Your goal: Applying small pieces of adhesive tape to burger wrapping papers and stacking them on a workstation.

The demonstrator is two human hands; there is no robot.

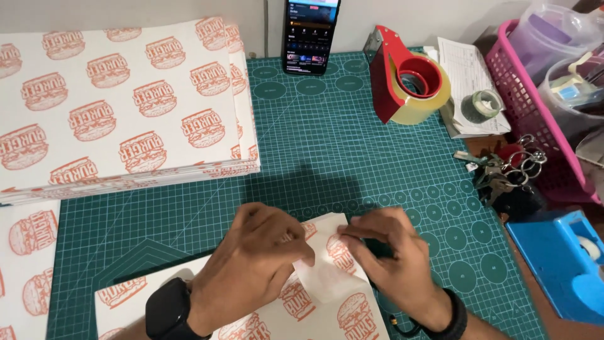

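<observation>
The work in hand looks to be at an early-to-middle point: one printed paper sheet, white with orange burger pictures, lies on the green cutting mat directly under both hands, and a corner flap of it has been turned over so that its plain underside shows, but the fold is not yet pressed flat, as far as I can judge. Much seems left, since a thick stack of the same printed sheets lies unfolded up and to the left of the left hand, well apart from it, and more loose printed sheets lie at the far left edge. The left hand, with a dark watch at the wrist, lies palm down over the sheet, its fingers curled and its grip closed on the edge of the turned flap. The right hand, with a dark band at the wrist, comes in from the right, its thumb and forefinger pinched together on the upper edge of the same flap, almost touching the left fingertips. Beyond the right hand, well apart, a red tape dispenser stands on the mat, a bunch of keys lies to its right on the table, and a blue tape dispenser sits just beside the right wrist's outer side.
</observation>
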